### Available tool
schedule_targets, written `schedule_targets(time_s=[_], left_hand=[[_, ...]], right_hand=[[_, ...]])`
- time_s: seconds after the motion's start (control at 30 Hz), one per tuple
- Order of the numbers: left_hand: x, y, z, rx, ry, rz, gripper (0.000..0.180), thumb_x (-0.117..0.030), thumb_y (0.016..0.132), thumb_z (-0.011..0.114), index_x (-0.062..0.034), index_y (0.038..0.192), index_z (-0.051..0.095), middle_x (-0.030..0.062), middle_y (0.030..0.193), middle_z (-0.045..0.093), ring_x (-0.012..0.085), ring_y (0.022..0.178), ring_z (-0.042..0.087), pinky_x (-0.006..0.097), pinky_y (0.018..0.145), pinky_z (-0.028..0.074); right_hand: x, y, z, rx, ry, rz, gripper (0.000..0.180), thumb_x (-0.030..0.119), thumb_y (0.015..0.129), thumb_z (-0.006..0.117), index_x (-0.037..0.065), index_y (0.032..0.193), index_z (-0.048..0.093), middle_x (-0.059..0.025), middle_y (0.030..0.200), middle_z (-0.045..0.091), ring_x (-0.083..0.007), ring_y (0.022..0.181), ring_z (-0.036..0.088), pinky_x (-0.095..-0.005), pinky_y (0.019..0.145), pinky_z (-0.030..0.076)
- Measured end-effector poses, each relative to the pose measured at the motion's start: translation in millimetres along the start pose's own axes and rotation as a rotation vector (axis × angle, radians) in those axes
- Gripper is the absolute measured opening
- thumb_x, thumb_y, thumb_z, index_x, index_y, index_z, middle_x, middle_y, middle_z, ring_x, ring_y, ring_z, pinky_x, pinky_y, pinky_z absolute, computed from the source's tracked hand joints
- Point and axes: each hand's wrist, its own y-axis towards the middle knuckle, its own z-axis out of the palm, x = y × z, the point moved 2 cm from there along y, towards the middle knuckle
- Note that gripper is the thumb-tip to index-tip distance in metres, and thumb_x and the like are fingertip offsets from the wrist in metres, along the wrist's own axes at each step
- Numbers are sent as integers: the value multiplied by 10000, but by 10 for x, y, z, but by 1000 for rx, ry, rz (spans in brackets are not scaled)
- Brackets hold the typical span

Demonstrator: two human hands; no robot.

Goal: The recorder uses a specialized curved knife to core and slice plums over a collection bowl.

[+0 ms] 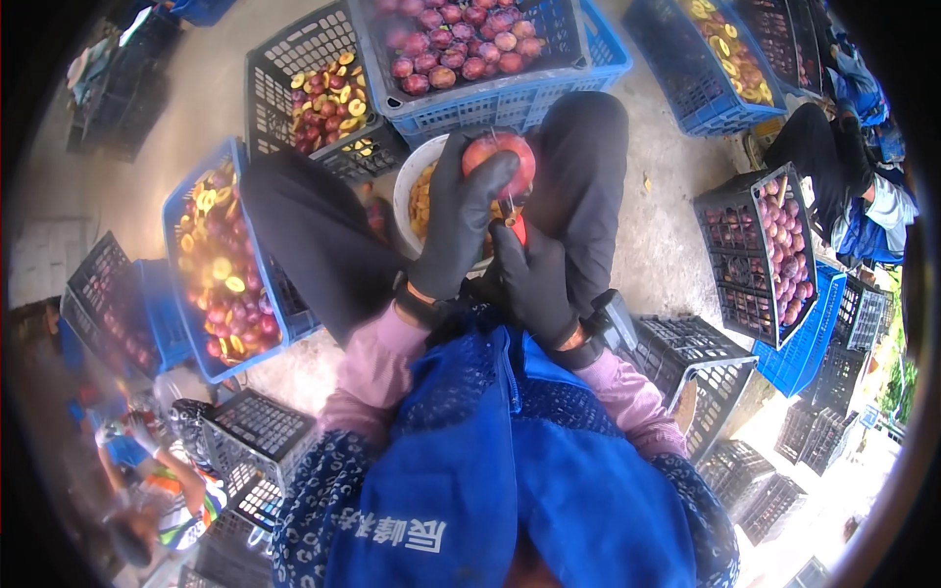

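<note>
My left hand (453,211), in a black glove, is closed around a red plum (503,157), with the thumb lying across its front. Just below the plum, my right hand (536,274), also gloved in black, grips a small red-handled tool (517,227). The tool's metal end points up at the underside of the plum; its exact kind is partly hidden by my fingers. Beneath my left hand, between my knees, stands a white bucket (404,186) holding orange-yellow pieces. My hands cover much of that bucket.
Ahead, a dark crate of whole plums (470,44) sits in a blue crate (470,116). Cut plums fill a black crate (263,93) and a blue crate (169,225) to the left. Further crates (714,230) and a seated person (814,147) are on the right.
</note>
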Motion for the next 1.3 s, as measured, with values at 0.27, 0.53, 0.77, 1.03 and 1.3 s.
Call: schedule_targets(time_s=[0.27, 0.53, 0.77, 1.03, 1.3], left_hand=[[345, 208, -438, -73, -557, -154, 324, -362, 962, 516, -62, 1073, 568, 51, 998, 611, 140, 877, 621, 298, 751, 523], [276, -77, -149, 172, -355, -282, 333, -313, 989, 456, -48, 1169, 550, 40, 1116, 574, 98, 1039, 545, 261, 923, 446], [202, -116, -195, 67, -145, -172, 267, -243, 1018, 402, -51, 1144, 539, 26, 1041, 560, 88, 934, 551, 238, 795, 460], [12, 9, -107, -40, -240, -79, 193, -161, 985, 453, -38, 967, 601, -2, 862, 571, 55, 775, 538, 204, 675, 425], [128, 130, -211, -247, -198, 94, 165, -119, 916, 510, -10, 874, 627, -3, 801, 587, 57, 716, 520, 212, 647, 421]], right_hand=[[-148, -335, -219, -35, 182, 390, 185, 152, 861, 659, -23, 885, 602, -157, 703, 604, -245, 578, 588, -358, 523, 441], [58, 392, -238, -117, -13, -141, 465, 240, 792, 759, 22, 1155, 568, -164, 805, 660, -233, 704, 673, -340, 607, 513], [146, 441, -241, -66, -340, -353, 545, 319, 749, 781, 46, 1171, 569, -147, 786, 672, -294, 659, 681, -371, 595, 533], [224, 609, -175, -25, -349, -348, 544, 315, 740, 780, 39, 1156, 565, -159, 728, 649, -313, 623, 665, -382, 551, 524], [101, 656, 189, -291, 59, -153, 399, 205, 788, 737, -38, 1061, 577, -141, 709, 636, -229, 596, 649, -321, 544, 499]])
